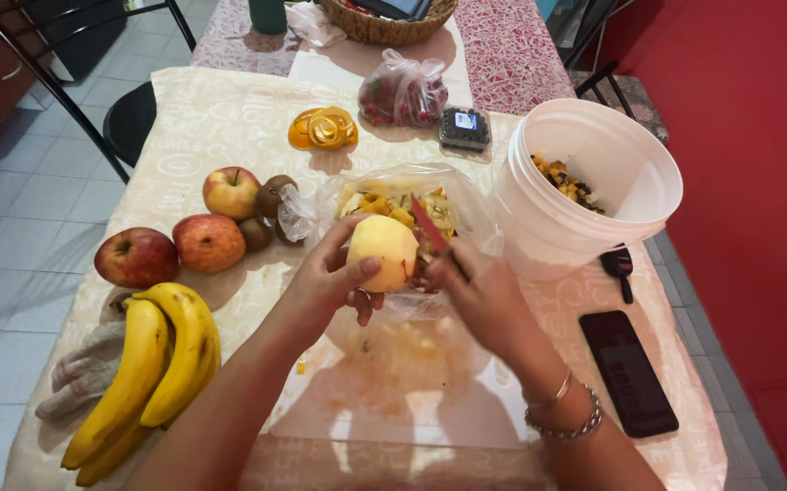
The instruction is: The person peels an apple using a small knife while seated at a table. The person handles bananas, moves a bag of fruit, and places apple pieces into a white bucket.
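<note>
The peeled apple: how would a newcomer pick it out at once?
Start at the white bucket on the table's right, then move left to the left hand. The peeled apple sits in it, pale yellow and skinless, unlike the red-skinned apples lying further left.

We count three red apples [207,241] | one peeled apple [382,252] | three bananas [152,368] | three kiwis [270,205] | one white bucket [593,195] | one knife [431,229] | one phone [628,373] | two bracelets [564,414] | one cloth [84,368]
</note>
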